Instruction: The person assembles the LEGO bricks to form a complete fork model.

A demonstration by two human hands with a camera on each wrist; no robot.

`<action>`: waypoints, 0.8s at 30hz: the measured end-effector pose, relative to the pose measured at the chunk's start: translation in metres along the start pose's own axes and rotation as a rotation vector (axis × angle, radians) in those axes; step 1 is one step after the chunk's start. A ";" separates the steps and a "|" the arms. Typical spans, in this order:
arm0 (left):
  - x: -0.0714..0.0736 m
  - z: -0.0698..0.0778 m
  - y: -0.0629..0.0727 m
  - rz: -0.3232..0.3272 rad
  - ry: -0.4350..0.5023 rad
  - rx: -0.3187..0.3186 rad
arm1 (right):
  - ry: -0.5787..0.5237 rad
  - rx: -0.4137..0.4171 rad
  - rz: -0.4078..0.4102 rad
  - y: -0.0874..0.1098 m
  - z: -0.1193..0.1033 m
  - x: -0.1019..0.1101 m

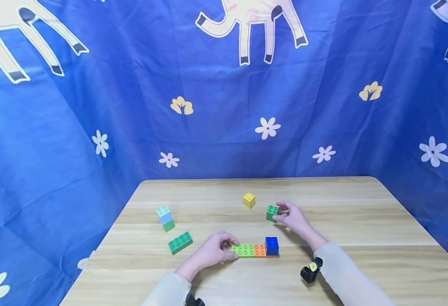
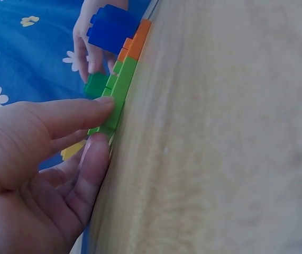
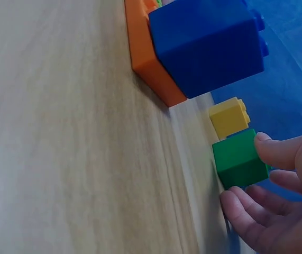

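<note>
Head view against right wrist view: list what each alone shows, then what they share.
Only head: the left hand, a light-blue block on a green one, the long green brick, printed animals.

Only right wrist: no further object, just a close look at the inner side of the fingers.

Both: right hand, small green block, yellow block, dark blue block on the orange brick, table, curtain; also the lime brick, a sliver in the wrist view.
</note>
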State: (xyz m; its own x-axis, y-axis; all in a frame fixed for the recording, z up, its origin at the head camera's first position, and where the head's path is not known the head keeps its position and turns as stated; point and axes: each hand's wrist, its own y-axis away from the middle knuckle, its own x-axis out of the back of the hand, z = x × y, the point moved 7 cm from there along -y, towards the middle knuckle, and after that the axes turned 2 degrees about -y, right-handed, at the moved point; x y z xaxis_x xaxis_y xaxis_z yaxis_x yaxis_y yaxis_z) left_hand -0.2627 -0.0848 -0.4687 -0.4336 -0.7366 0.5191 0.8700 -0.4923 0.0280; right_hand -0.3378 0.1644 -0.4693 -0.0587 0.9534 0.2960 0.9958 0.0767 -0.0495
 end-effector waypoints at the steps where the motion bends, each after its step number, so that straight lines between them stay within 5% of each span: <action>1: 0.000 0.000 0.000 -0.001 0.002 0.000 | 0.006 -0.005 0.002 -0.001 0.001 0.000; 24: 0.000 -0.002 -0.002 0.002 -0.010 0.005 | 0.138 -0.022 0.006 -0.007 0.000 -0.007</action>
State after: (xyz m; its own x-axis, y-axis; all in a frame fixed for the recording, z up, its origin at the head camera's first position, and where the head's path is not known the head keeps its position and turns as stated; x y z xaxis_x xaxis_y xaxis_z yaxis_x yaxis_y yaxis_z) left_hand -0.2650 -0.0849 -0.4708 -0.4292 -0.7328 0.5279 0.8722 -0.4881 0.0315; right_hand -0.3443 0.1571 -0.4706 -0.0443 0.9043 0.4246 0.9975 0.0635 -0.0311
